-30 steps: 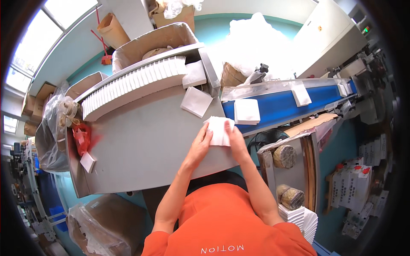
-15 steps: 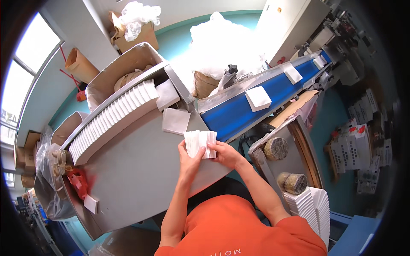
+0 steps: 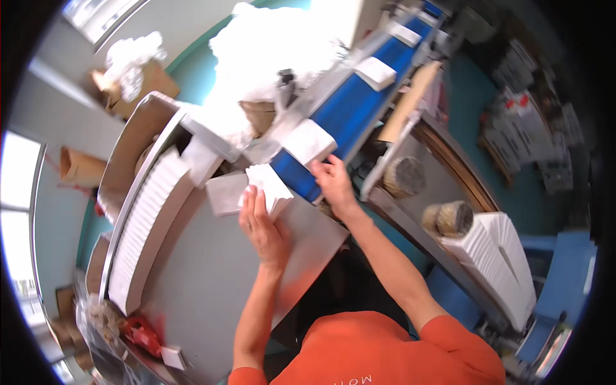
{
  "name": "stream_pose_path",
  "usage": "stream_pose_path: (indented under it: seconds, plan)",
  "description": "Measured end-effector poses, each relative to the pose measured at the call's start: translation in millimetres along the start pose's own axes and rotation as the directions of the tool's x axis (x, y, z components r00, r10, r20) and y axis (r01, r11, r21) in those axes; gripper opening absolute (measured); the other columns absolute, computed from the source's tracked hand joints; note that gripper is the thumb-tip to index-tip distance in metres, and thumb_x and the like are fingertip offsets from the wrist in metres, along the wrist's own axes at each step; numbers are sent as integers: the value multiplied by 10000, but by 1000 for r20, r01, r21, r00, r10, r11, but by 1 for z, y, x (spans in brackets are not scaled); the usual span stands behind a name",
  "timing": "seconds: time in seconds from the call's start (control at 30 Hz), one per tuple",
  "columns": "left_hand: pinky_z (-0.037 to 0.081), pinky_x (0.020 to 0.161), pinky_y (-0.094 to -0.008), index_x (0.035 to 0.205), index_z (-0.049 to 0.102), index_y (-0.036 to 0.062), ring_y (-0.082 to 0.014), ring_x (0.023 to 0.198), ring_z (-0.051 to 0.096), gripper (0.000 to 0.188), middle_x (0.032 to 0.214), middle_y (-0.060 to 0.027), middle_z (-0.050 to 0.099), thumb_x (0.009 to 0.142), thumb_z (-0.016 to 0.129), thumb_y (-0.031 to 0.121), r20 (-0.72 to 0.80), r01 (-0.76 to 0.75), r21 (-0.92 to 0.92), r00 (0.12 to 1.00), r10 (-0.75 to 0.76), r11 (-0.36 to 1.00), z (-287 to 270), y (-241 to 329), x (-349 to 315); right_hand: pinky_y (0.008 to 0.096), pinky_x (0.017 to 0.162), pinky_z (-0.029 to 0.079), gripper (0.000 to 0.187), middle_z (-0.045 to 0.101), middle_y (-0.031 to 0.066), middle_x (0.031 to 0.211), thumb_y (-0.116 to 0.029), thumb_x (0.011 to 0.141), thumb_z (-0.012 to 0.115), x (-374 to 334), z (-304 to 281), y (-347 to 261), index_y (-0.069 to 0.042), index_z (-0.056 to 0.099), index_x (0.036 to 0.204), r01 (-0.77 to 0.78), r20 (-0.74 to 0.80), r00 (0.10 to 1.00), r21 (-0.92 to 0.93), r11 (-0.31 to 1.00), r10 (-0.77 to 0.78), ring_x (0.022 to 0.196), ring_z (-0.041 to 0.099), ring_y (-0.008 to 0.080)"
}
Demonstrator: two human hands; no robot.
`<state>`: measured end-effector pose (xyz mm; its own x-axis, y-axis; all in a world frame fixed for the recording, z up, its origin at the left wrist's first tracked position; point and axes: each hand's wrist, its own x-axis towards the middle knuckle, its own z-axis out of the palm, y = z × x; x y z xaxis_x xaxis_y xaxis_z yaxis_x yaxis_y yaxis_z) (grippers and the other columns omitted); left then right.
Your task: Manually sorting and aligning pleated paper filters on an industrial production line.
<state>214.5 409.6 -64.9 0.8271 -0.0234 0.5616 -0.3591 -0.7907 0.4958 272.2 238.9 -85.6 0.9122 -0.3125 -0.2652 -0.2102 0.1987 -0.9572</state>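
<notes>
My left hand (image 3: 263,228) is at the far edge of the grey table, its fingers closed against a slightly fanned bundle of white folded paper napkins (image 3: 269,186). The thumb side is partly hidden. My right hand (image 3: 335,183) reaches over the near end of the blue conveyor belt (image 3: 350,106). Its bent fingers pinch the near corner of a white napkin stack (image 3: 309,142) lying there. Beside the left hand's bundle lies a flat white square sheet (image 3: 226,192).
A long curved row of upright white napkins (image 3: 151,228) lines the left side of the table (image 3: 218,269). More napkin stacks (image 3: 375,73) sit farther up the belt. At right, tape-wrapped rolls (image 3: 404,176) and white stacks (image 3: 497,256) rest on a side bench.
My view has turned to the right. The right hand has left the bundle and moved onto the napkin stack on the belt. The left hand keeps the bundle, now lower against the table.
</notes>
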Motion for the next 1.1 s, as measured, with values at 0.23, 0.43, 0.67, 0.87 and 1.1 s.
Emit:
stream_pose_path:
  seconds: [0.23,0.43,0.67,0.87,1.1]
  plan:
    - [199,1127,-529,1455,412,83,-344,1437,302,611,1531,-190,355,924,623,300,513,-313,389,855,78,867,76,-27,37,294,672,513,135,660,58,904,-119,898,683,-152,-100,-63,-18,674,987,122,373,927,-258,958,-18,778,638,147]
    - [422,995,-445,1406,438,45,-393,1192,516,677,1217,-206,562,879,702,378,430,-78,-178,891,149,981,68,201,69,434,856,466,192,557,175,1115,-138,817,738,-210,-323,-132,-33,609,914,111,-161,708,-936,333,-688,1040,552,367]
    - [484,925,-465,1394,474,169,-406,1097,575,803,1263,-211,491,700,789,421,629,-97,-92,766,134,991,162,270,70,607,1054,240,342,285,211,1531,-377,907,649,-198,-433,-120,-117,647,1130,65,-36,892,-976,206,-450,1414,227,427]
    - [482,910,-434,1302,547,139,-372,1092,591,799,1153,-200,582,650,834,502,753,-138,-144,627,199,980,191,369,57,599,1109,216,627,274,238,1547,-490,957,507,-128,-439,-127,51,556,1271,15,-63,926,-979,203,-372,1458,197,389]
    - [545,744,-339,1276,578,70,-275,830,716,438,928,-182,709,879,688,220,810,15,-446,433,396,895,189,430,-13,569,1018,307,487,418,234,1420,-338,877,681,-202,-444,-110,-1,546,1202,269,-46,722,-901,342,-690,1390,318,363]
